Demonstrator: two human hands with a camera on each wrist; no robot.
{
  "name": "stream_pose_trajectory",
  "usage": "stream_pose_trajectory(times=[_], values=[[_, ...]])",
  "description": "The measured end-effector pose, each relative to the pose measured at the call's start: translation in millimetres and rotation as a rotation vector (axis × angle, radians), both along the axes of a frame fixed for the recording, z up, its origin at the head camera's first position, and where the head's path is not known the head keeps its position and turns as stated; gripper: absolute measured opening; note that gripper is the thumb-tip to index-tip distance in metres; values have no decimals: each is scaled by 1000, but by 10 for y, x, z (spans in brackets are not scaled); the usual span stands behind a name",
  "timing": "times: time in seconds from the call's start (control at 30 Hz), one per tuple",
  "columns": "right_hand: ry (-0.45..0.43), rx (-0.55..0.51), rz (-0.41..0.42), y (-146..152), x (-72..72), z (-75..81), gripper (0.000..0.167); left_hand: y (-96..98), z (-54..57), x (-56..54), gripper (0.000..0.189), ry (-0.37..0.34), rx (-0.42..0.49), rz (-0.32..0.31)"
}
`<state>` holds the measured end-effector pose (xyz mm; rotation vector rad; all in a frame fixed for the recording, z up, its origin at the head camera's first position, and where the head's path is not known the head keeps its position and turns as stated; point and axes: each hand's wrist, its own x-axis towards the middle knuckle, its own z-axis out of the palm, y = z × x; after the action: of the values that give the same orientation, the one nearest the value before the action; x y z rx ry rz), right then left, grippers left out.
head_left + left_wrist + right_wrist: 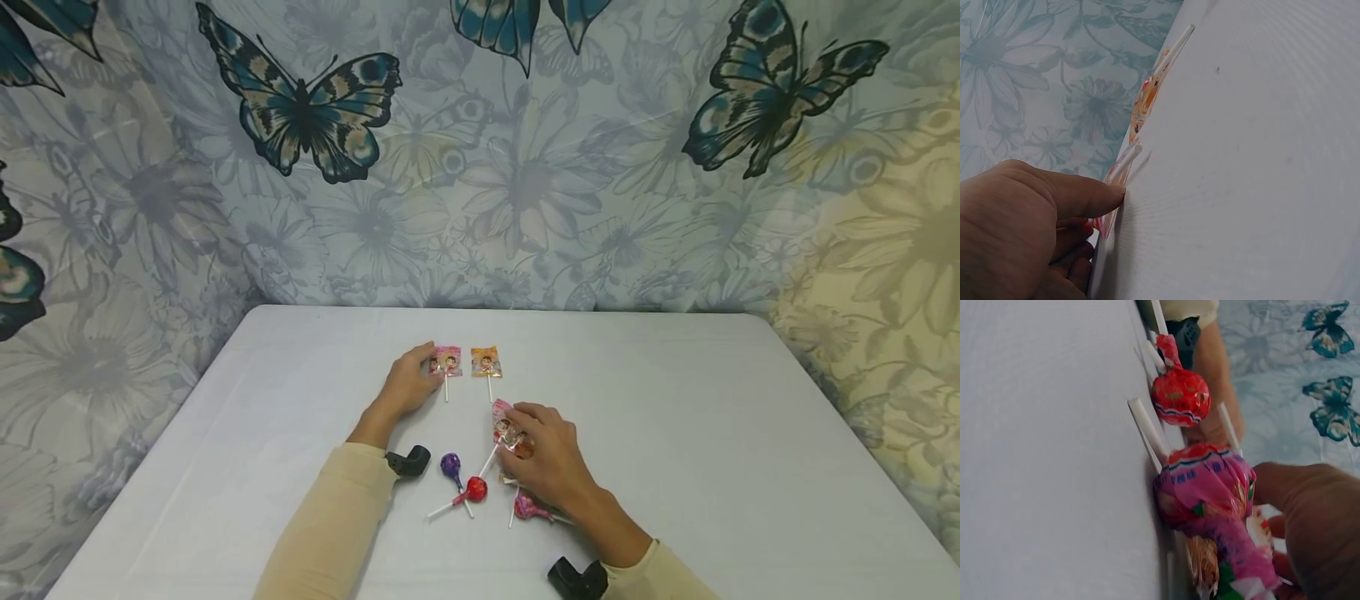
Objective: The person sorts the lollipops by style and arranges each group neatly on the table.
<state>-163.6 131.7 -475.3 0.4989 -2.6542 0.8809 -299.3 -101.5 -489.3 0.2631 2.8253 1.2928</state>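
Note:
At the far side of the table, my left hand (410, 382) pinches the left edge of a flat lollipop in a pink wrapper (450, 360), its stick toward me. Just right of it lies a flat lollipop in an orange wrapper (486, 362), stick the same way. My right hand (551, 450) holds another pink-wrapped flat lollipop (502, 417) between thumb and fingers, its stick slanting down to the left. Beneath that hand lie a round pink lollipop (1204, 487) and an amber-toned wrapper (1202, 559), partly hidden in the head view.
A round purple lollipop (450, 465) and a round red lollipop (477, 489) lie with crossing sticks between my forearms. The white table (712, 433) meets a butterfly-patterned cloth (525, 200) at its back edge. Each wrist wears a black camera mount (408, 461).

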Motion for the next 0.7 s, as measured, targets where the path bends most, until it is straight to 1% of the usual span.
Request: stream_pose_trajectory(times=[0.13,0.3,0.53,0.7], values=[[-7,-59,38,22,-3,47,52,-5,-7,2,56,9,12,2],[-31,-93,50,59,-5,109,53,-1,-26,0,57,9,21,2],[-6,-78,84,139,-41,190,53,6,-29,8,56,18,23,2],[18,-63,117,208,-120,234,55,-7,-17,12,55,28,13,4]])
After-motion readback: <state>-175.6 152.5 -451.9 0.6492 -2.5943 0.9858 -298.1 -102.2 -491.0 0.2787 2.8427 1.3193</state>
